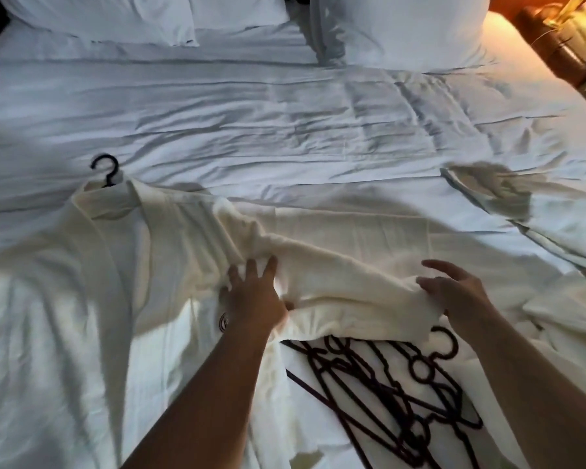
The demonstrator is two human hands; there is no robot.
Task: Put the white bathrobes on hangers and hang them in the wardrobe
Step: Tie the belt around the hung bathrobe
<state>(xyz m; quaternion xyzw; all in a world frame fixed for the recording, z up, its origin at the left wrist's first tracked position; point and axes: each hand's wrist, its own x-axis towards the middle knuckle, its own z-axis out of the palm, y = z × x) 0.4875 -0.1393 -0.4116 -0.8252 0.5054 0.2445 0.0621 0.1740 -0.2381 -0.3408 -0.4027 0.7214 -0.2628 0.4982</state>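
OK, bed (285,113) fills the view, pillows (403,28) at the far end. Near left on it: robe (115,265) lying flat, sleeve (352,265) stretched right. Near right: pile of dark hangers (403,384), partly under the sleeve. Mid-sleeve, left hand (251,299) bunches and grips the cloth. At the sleeve end, right hand (454,292) touches it, fingers spread; can't tell if it pinches. Far left, a hook (105,169) sticks out of the collar.

Bedroom: white bed (285,113), pillows (403,28)
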